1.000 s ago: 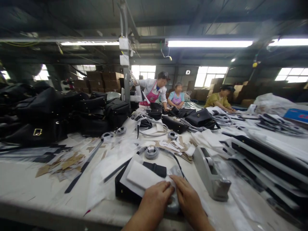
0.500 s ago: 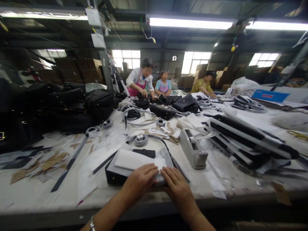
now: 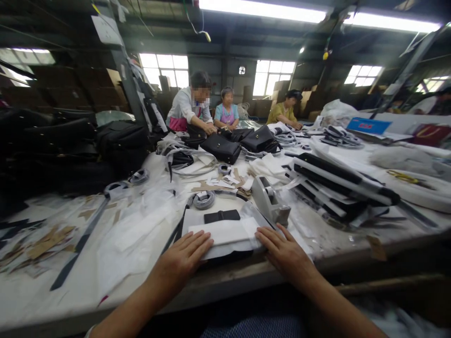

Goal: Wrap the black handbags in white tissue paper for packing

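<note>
A black bag (image 3: 225, 257) lies at the table's front edge, covered by a translucent sheet. On it rests a folded white sheet (image 3: 225, 233), with a small black strap piece (image 3: 221, 216) behind. My left hand (image 3: 188, 251) lies flat on the left end of the white sheet, fingers extended. My right hand (image 3: 282, 246) has its fingers spread at the right end, touching the translucent wrapping. Just behind my right hand stands a grey tape dispenser (image 3: 269, 202). A coiled grey strap (image 3: 203, 199) sits behind the bag.
Stacked wrapped black pieces (image 3: 345, 183) lie at the right. Black bags (image 3: 120, 145) are heaped at the left, near brown scraps (image 3: 51, 241). Across the table (image 3: 141, 300), three people work; one person's hands (image 3: 210, 129) touch a black bag (image 3: 221, 148).
My hands have moved apart to opposite ends of the white sheet, which now lies straighter. The view has shifted. Across the table, a black bag has turned and moved nearer.
</note>
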`<state>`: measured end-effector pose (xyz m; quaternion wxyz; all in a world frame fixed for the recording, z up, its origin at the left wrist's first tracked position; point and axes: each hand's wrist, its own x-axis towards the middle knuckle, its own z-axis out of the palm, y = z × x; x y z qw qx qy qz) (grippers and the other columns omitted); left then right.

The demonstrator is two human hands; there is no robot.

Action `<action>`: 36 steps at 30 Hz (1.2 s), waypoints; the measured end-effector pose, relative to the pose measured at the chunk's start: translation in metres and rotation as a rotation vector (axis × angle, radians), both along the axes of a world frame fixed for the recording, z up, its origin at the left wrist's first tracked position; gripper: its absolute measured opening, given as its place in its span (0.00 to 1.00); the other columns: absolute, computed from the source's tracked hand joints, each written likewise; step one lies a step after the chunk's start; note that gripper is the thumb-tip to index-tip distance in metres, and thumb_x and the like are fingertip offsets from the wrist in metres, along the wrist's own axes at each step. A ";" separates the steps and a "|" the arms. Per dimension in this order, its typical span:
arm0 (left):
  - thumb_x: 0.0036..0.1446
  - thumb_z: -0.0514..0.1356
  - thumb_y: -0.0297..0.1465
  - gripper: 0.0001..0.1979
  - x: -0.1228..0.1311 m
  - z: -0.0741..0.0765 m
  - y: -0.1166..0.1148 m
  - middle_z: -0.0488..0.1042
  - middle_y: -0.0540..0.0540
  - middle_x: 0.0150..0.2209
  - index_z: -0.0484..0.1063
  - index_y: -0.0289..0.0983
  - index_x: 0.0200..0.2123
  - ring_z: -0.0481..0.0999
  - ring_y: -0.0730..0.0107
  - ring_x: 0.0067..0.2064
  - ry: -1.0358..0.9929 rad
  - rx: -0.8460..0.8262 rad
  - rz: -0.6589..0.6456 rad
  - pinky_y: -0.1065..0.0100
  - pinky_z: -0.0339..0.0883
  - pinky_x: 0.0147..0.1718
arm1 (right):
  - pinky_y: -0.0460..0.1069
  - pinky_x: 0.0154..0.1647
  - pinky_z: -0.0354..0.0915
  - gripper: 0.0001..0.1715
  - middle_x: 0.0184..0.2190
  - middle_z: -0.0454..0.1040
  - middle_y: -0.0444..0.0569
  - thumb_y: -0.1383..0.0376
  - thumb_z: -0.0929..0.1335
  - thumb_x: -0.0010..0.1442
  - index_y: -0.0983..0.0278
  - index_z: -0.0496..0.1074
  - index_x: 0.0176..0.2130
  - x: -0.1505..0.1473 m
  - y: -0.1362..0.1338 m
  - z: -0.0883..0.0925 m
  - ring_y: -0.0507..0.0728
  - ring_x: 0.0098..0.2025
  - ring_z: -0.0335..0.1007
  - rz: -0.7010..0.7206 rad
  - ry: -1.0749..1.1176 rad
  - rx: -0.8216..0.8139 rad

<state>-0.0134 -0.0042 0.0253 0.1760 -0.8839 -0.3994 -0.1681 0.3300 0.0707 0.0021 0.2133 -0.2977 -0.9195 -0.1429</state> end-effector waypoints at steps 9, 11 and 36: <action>0.64 0.58 0.31 0.16 -0.004 0.014 0.011 0.76 0.40 0.54 0.69 0.37 0.55 0.77 0.60 0.53 -0.028 -0.212 0.004 0.57 0.71 0.55 | 0.59 0.69 0.54 0.27 0.67 0.61 0.51 0.62 0.64 0.69 0.65 0.61 0.65 -0.090 -0.008 0.019 0.60 0.69 0.52 0.195 0.019 -0.169; 0.66 0.55 0.28 0.18 -0.011 0.000 0.010 0.75 0.40 0.56 0.68 0.36 0.58 0.75 0.61 0.56 -0.019 -0.145 -0.027 0.58 0.70 0.56 | 0.58 0.68 0.55 0.26 0.66 0.62 0.49 0.62 0.64 0.69 0.63 0.62 0.64 -0.102 -0.002 0.008 0.60 0.69 0.52 0.232 -0.001 -0.212; 0.68 0.51 0.28 0.14 0.002 -0.033 -0.010 0.73 0.39 0.58 0.73 0.34 0.51 0.73 0.59 0.59 -0.152 0.001 0.117 0.58 0.70 0.57 | 0.56 0.58 0.67 0.19 0.54 0.77 0.48 0.59 0.64 0.69 0.61 0.73 0.56 -0.111 -0.030 -0.016 0.60 0.58 0.70 0.142 0.298 -0.119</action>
